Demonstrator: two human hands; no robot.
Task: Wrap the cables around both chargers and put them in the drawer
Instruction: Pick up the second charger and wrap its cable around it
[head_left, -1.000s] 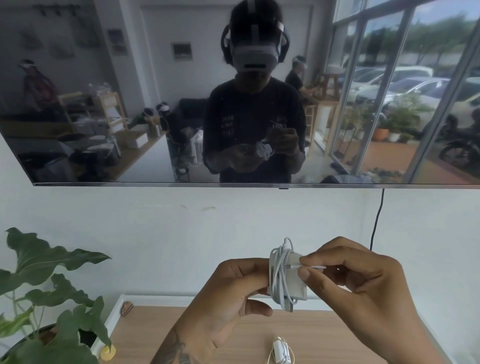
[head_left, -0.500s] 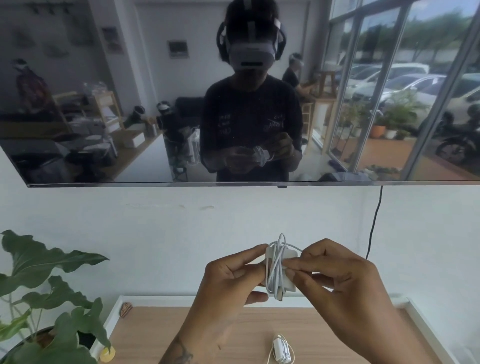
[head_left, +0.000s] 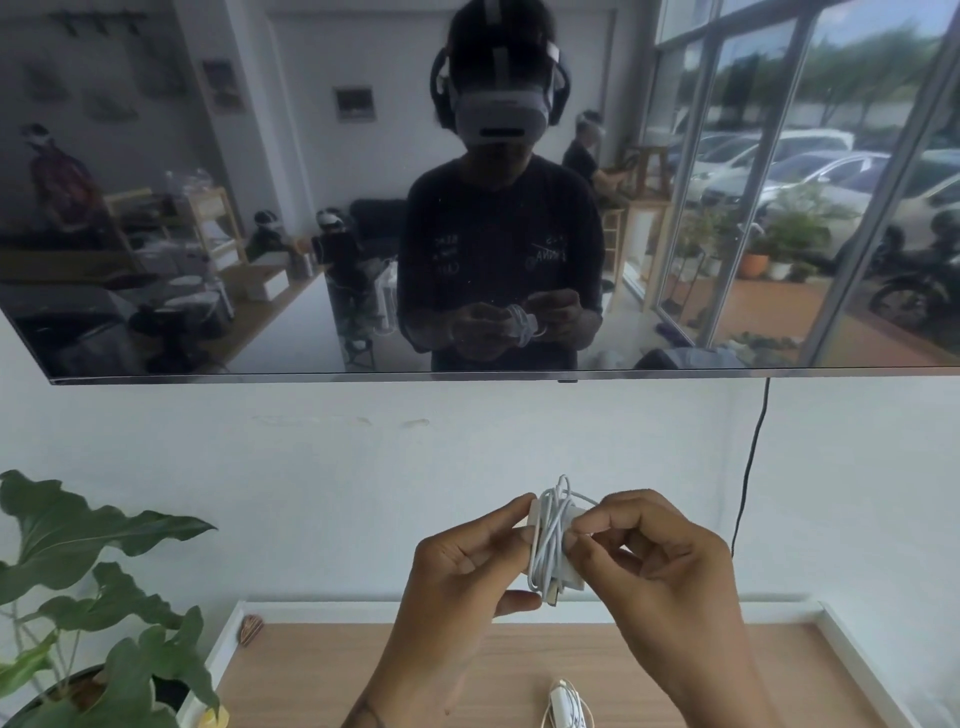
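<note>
Our right hand (head_left: 660, 566) has its fingertips (head_left: 589, 525) pinched on the white cable (head_left: 551, 540) where it crosses the right face of the charger (head_left: 535, 558), while our left hand (head_left: 462, 566) grips the same white block from the other side, forefinger along its top edge and thumb curled beneath it. The cable runs in many loops around the charger's middle, with a small loop standing up above it and a plug end poking out at the bottom. We hold this bundle in the air, above the wooden tabletop (head_left: 415, 675) and in front of the white wall. A second charger (head_left: 566, 709), with its cable coiled about it, lies on the tabletop below our hands, at the lower edge of view. A potted plant (head_left: 98, 597) stands to the left, and a dark wall-mounted screen (head_left: 260, 234) hangs above, a black cord (head_left: 748, 483) dropping from it.
</note>
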